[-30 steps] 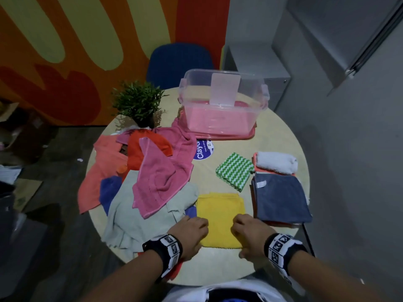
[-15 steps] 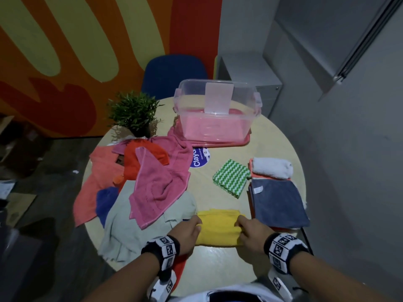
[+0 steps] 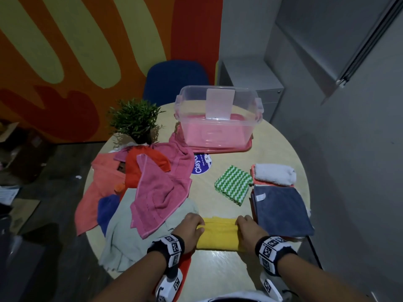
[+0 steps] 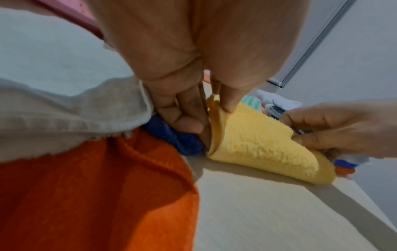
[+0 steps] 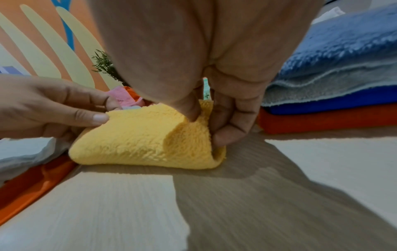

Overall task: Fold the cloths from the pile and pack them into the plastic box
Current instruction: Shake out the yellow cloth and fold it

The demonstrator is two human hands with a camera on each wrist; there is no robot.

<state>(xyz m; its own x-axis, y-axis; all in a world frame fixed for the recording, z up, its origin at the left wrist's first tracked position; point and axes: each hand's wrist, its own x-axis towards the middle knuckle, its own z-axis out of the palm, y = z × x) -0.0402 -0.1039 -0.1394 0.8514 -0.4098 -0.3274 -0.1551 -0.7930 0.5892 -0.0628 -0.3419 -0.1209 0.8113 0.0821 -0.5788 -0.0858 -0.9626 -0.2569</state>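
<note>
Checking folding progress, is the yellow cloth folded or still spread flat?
Partly folded: the yellow cloth is doubled over, with the left hand and right hand pinching its upper layer at either end.

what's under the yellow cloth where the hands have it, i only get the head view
Observer: In the left wrist view the left hand pinches the yellow cloth at its end, thumb on top, fingers tucked into the fold.
Operator: same on the other end
Observer: Yes. The right wrist view shows the right hand pinching its end the same way, and the cloth is doubled over with the fold nearest the person.
Operator: whats beside the right hand
Observer: A stack of folded cloths: orange at the bottom, then blue, grey, and blue on top.
</note>
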